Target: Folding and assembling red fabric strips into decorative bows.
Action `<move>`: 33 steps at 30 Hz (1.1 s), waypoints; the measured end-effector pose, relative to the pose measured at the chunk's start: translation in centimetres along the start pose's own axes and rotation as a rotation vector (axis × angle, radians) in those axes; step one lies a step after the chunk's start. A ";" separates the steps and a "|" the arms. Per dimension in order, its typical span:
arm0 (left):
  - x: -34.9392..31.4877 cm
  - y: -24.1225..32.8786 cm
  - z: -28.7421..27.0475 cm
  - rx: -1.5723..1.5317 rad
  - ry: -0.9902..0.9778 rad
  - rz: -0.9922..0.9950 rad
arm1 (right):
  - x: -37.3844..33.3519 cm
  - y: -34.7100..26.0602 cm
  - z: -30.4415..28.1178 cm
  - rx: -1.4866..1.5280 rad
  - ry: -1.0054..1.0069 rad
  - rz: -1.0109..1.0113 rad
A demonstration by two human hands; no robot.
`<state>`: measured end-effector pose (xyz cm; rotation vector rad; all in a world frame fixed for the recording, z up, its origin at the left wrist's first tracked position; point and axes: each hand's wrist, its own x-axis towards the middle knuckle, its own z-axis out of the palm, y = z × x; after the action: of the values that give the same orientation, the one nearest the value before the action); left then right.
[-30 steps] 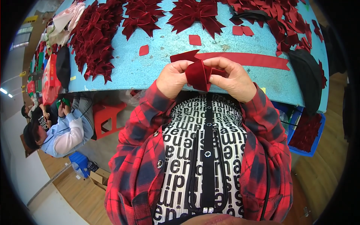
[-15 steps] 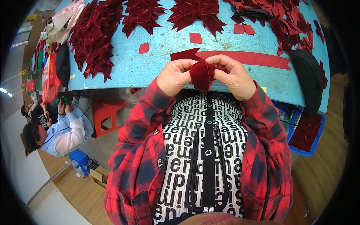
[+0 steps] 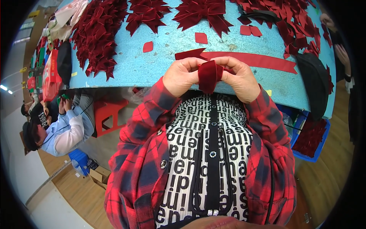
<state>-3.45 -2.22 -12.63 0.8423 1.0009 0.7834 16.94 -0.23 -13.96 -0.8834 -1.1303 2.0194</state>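
A folded dark red velvet ribbon [image 3: 207, 79] is pinched between my two hands at the table's near edge, its broad loop hanging down. My left hand [image 3: 179, 78] grips its left side with thumb and fingers. On the other side my right hand [image 3: 241, 79] pinches it between thumb and curled fingers, which partly hide the folds. Just beyond my fingers a long flat red ribbon strip [image 3: 263, 61] lies across the blue table [image 3: 129, 63], with notched ends. Small red fabric pieces [image 3: 201, 37] lie farther back.
Finished velvet bows [image 3: 97, 36] are heaped at the left, with more bows [image 3: 204, 15] at the back. Cut red pieces [image 3: 301, 23] and a black cloth [image 3: 312, 82] lie at the right. A blue bin [image 3: 326, 133] stands below. Another person [image 3: 63, 129] sits at left.
The held ribbon and my left hand have shifted slightly right, and the loop's broad face shows more. Another person's hands have come into view at the far right edge.
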 end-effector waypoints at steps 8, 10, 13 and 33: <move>-0.5 0.5 -0.1 0.491 0.224 0.476 | -0.1 0.4 0.2 0.006 0.073 -0.029; -0.9 0.8 -0.2 0.561 0.222 0.564 | -0.1 0.4 0.0 0.010 0.074 -0.042; -1.3 0.1 1.1 0.485 0.283 0.559 | -0.2 0.4 -0.2 0.018 0.079 -0.068; -1.1 -1.4 4.0 0.604 0.287 0.622 | -0.1 0.6 -0.5 0.070 0.215 -0.110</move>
<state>0.07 -4.72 -12.25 1.6439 1.2734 1.1719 17.25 -0.35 -14.60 -0.9564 -0.9617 1.8154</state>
